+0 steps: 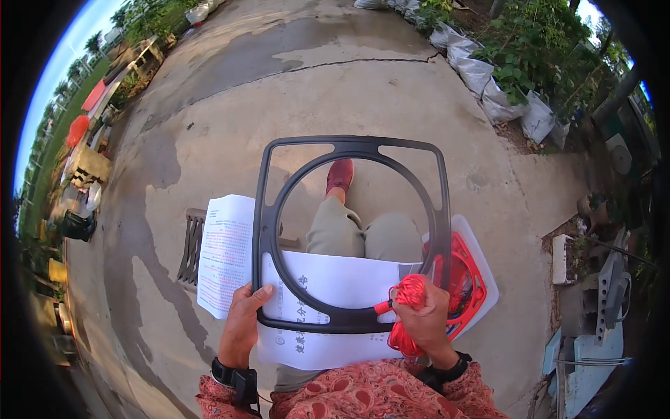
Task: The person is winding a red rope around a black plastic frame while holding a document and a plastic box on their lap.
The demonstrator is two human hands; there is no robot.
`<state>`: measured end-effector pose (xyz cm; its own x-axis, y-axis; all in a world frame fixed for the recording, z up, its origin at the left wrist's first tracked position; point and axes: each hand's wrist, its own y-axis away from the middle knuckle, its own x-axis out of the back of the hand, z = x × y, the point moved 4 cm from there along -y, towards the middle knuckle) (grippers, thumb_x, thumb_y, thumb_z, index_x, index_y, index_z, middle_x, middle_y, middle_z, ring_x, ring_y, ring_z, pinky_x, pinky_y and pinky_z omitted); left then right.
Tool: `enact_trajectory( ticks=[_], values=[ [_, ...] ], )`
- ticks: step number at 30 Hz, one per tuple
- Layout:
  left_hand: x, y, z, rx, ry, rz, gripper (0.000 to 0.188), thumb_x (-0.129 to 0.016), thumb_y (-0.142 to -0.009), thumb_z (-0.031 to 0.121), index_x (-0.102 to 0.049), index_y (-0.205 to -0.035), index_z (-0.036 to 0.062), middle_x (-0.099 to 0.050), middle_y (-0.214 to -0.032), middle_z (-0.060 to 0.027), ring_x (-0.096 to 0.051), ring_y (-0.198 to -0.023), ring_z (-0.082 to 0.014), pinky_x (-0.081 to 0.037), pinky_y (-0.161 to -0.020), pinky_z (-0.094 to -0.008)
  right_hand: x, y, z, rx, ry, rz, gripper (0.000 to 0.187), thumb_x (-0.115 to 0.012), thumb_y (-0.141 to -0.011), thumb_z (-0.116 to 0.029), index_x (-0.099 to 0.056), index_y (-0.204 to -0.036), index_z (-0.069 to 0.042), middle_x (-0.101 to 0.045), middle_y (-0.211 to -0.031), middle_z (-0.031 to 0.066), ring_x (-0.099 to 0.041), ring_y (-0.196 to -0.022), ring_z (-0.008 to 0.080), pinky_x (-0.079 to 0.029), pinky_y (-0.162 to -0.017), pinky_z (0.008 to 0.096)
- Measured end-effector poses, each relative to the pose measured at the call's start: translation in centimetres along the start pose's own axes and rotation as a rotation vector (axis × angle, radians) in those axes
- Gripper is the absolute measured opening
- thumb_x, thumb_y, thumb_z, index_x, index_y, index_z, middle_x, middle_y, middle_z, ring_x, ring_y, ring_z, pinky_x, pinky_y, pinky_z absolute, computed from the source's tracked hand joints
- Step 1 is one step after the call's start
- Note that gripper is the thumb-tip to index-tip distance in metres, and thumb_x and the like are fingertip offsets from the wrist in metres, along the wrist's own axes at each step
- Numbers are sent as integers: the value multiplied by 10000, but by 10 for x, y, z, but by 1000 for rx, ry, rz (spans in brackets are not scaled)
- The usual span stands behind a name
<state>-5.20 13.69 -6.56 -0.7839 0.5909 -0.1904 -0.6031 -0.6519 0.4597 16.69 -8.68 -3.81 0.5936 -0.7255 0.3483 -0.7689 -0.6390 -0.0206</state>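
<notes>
My left hand (241,318) is closed on the lower left corner of a black plastic frame (354,146), its thumb on top. The frame is squarish with a large round opening, and it stands over my lap. In my right hand (429,321) is a bundle of red cord (410,290), wound up, with loops hanging below the fist. That fist is by the frame's lower right corner; whether it also touches the frame I cannot tell. Under the frame a white printed sheet (349,276) lies across my thighs. Another printed sheet (227,255) sticks out at the left.
At my right stands a white plastic box (490,276) holding red plastic pieces (478,293). A metal drain grate (190,248) is in the concrete floor at the left. White sacks (499,101) line plants at the far right. Scrap boards (593,366) lie at the right.
</notes>
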Motion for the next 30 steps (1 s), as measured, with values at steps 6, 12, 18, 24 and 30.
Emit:
enact_trajectory(
  ticks=[6, 12, 18, 24, 30],
  values=[
    [18, -18, -33, 102, 148, -33, 307, -617, -919, 133, -599, -1171, -43, -683, -1007, -88, -671, -860, -157, -541, -814, -284, -10, 1, -18, 122, 93, -15, 244, -777, -698, -69, -627, -886, -24, -634, -714, 110, -634, -620, 233, -493, -602, 312],
    [20, -25, -45, 114, 211, -45, 302, -632, -906, 122, -597, -1156, -45, -687, -1004, -100, -678, -852, -169, -549, -816, -290, -12, 2, -14, 146, 163, -24, 293, -834, -691, -142, -639, -884, -40, -628, -714, 105, -641, -613, 285, -494, -569, 334],
    [23, -26, -47, 99, 254, -90, 327, -653, -894, 128, -589, -1164, -45, -688, -1005, -102, -679, -846, -167, -553, -813, -291, -13, 7, -25, 168, 197, -60, 311, -850, -687, -181, -624, -854, -49, -599, -698, 100, -615, -586, 289, -477, -539, 340],
    [30, -25, -54, 50, 290, -121, 345, -649, -896, 136, -578, -1182, -43, -679, -1013, -96, -675, -861, -169, -552, -814, -296, -13, 19, -45, 261, 262, -73, 321, -858, -684, -191, -606, -829, -55, -556, -671, 93, -584, -556, 275, -459, -517, 344],
    [36, -24, -67, 84, 353, -133, 346, -644, -897, 126, -571, -1191, -43, -680, -1020, -105, -681, -868, -179, -558, -811, -307, -22, 11, -29, 204, 141, -65, 284, -821, -708, -118, -622, -884, -20, -607, -709, 100, -617, -581, 257, -484, -560, 325]
  ],
)
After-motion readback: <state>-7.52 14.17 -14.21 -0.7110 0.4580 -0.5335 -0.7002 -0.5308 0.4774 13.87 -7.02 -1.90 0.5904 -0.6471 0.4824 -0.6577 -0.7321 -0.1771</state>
